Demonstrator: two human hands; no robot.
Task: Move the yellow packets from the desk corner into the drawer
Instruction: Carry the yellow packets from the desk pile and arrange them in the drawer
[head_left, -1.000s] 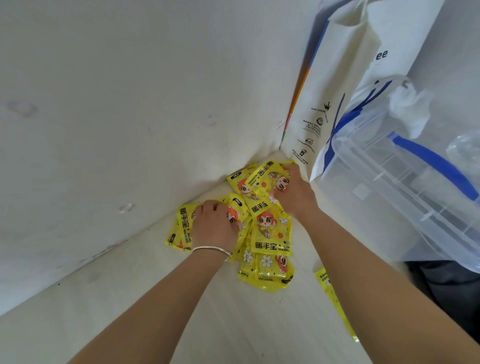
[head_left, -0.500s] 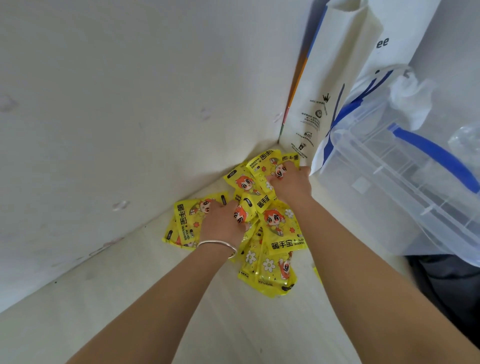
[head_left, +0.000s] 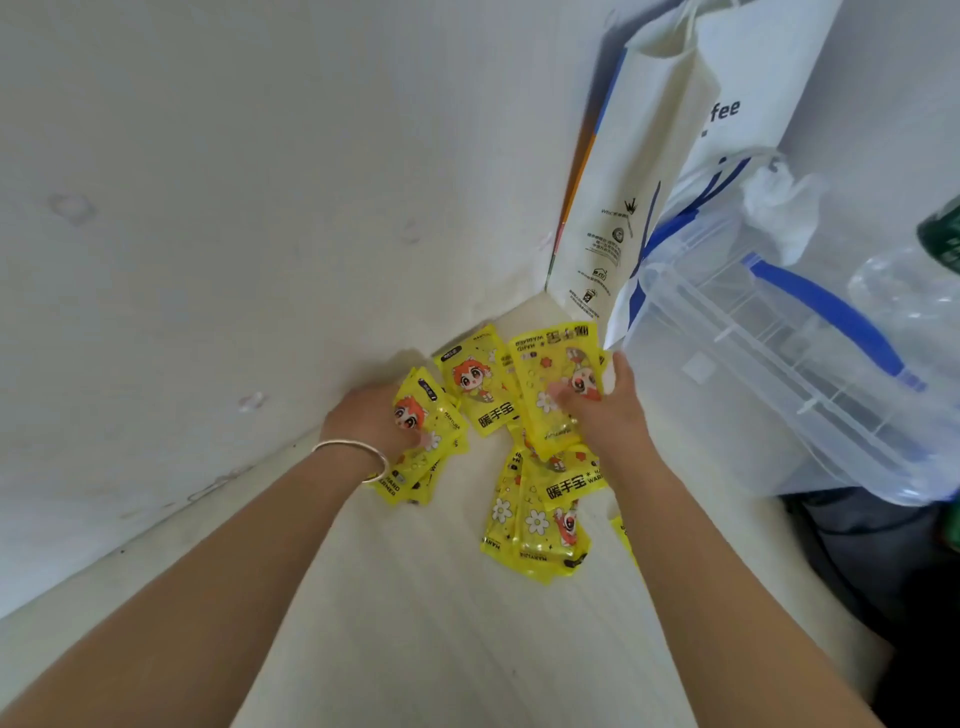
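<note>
- Yellow packets (head_left: 537, 514) lie scattered on the pale desk (head_left: 415, 623), in the corner where the desk meets the white wall (head_left: 260, 182).
- Left hand (head_left: 369, 421) sits at the left side of the pile, close to the wall, with a silver bangle (head_left: 358, 457) on the wrist.
- Left fingers are curled around a small stack of packets (head_left: 426, 441) – the stack fans out below and to the right of the hand, and its lower ends hang past the bangle. Fingertips are hidden behind the packets, so grip depth is unclear.
- Right hand (head_left: 608, 415) is at the right side of the pile, just beside the clear plastic bin (head_left: 779, 364).
- Right fingers press onto one tilted packet (head_left: 558, 384); the thumb side is hidden, so whether it is pinched or only held down under the fingers can't be told.
- One packet with a cartoon face (head_left: 475, 384) lies between the two hands, partly under the tilted packet.
- More packets overlap below the right hand, stretching toward the camera, untouched by either hand.
- A sliver of another packet (head_left: 623, 535) peeks out at the right forearm's edge.
- White paper bag (head_left: 649, 182) stands upright in the corner – behind the pile, against the wall, touching the bin.
- No drawer in view.
</note>
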